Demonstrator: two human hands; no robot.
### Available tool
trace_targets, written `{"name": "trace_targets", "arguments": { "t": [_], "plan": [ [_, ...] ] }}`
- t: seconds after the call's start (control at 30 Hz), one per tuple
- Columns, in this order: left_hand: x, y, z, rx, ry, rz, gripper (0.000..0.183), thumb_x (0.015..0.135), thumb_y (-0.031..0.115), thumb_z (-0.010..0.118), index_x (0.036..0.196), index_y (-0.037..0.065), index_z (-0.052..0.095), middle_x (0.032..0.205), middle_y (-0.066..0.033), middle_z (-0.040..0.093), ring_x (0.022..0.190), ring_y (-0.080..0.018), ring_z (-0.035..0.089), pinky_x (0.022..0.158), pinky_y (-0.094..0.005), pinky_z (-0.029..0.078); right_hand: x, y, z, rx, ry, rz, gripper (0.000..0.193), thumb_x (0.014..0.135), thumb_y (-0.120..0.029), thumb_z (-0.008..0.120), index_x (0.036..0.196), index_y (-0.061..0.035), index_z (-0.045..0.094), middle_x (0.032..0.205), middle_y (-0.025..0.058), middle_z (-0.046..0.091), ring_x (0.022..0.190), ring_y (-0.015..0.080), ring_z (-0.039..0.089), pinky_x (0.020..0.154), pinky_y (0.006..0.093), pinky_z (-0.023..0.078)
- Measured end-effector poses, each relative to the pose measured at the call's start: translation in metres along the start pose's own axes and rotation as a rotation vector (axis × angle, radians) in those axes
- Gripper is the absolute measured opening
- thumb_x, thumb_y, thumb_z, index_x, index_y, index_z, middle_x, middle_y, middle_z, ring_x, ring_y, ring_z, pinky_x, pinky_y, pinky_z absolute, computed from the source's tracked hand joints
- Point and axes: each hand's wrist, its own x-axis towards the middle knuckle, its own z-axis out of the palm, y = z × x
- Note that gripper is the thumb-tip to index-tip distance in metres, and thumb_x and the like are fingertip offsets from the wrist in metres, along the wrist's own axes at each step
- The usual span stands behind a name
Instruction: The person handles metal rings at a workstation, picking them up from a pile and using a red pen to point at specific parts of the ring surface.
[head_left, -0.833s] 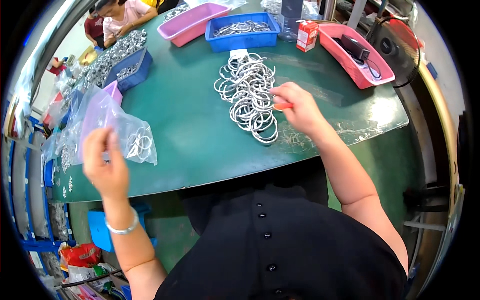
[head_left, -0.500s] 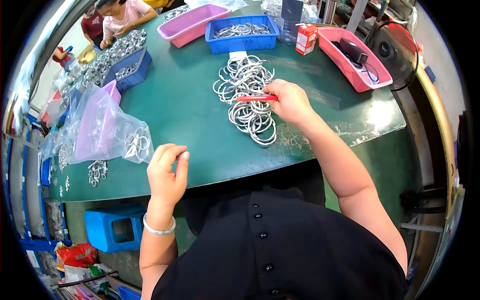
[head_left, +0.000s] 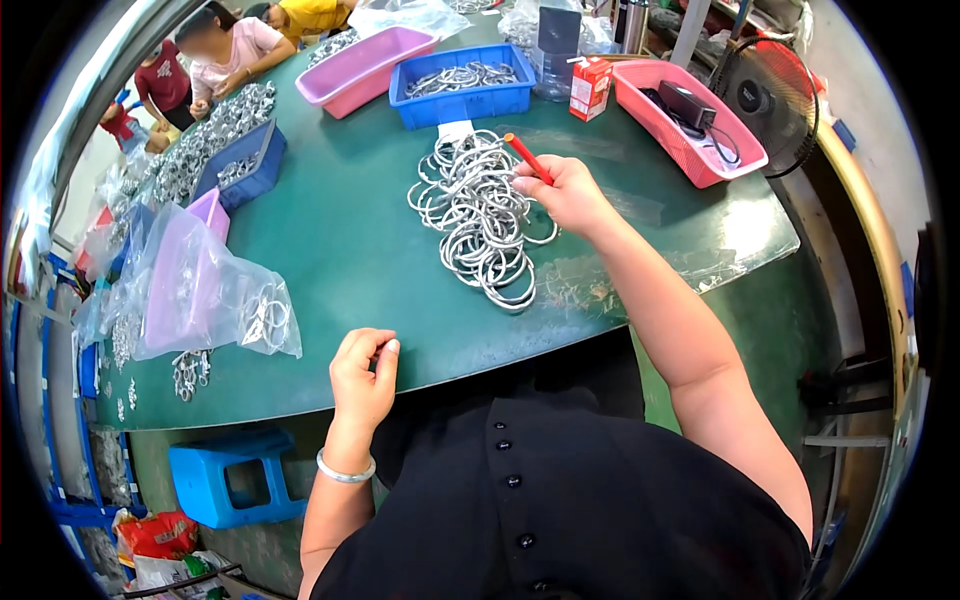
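A pile of silver metal rings [head_left: 475, 205] lies on the green table [head_left: 330, 240] in front of me. My right hand [head_left: 572, 195] is closed on a slim red pen [head_left: 528, 158], held over the right side of the pile. The pen tilts up and to the left. One ring pokes out below the fingers; whether they touch it is hard to tell. Close to the table's front edge hovers my left hand [head_left: 365, 378], fingers curled in and nothing seen in them. A pale bangle [head_left: 346, 470] circles that wrist.
Behind the pile stand a blue tray [head_left: 462, 112] of rings, a pink basket [head_left: 330, 100] and a red-white carton [head_left: 590, 90]. A pink basket [head_left: 690, 172] with a black device sits right, near a fan [head_left: 765, 100]. Plastic bags [head_left: 270, 320] lie left; co-workers sit far left.
The pen has swung from nearly level to tilted upward in my right hand. My left hand has shifted right and nearer to me. The whole view has moved slightly.
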Motion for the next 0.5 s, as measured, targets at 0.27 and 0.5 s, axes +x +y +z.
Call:
{"name": "trace_targets", "arguments": {
  "t": [0.27, 0.5],
  "plan": [
    [0.0, -0.009, 0.017, -0.033, 0.069, -0.031, 0.004, 0.077, -0.001, 0.056, 0.08, -0.001, 0.059, 0.075, -0.0077, 0.056, 0.061, -0.0124, 0.051, 0.054, -0.0226, 0.041, 0.02, -0.001, 0.008, 0.041, -0.067, 0.076, 0.016, 0.078, -0.013, 0.063, 0.089, -0.0008, 0.063, 0.069, 0.0013, 0.058, 0.063, 0.0069, 0.048, 0.059, 0.0237, 0.041],
    [-0.002, -0.011, 0.018, 0.004, 0.109, -0.004, 0.005, 0.076, -0.002, 0.057, 0.08, -0.001, 0.059, 0.076, -0.0087, 0.056, 0.06, -0.0135, 0.051, 0.053, -0.0227, 0.041, 0.036, -0.03, 0.012, 0.183, -0.195, 0.202, 0.013, 0.081, -0.011, 0.059, 0.09, -0.0013, 0.062, 0.068, -0.0002, 0.056, 0.058, 0.0053, 0.046, 0.051, 0.0194, 0.035]
  ]
}}
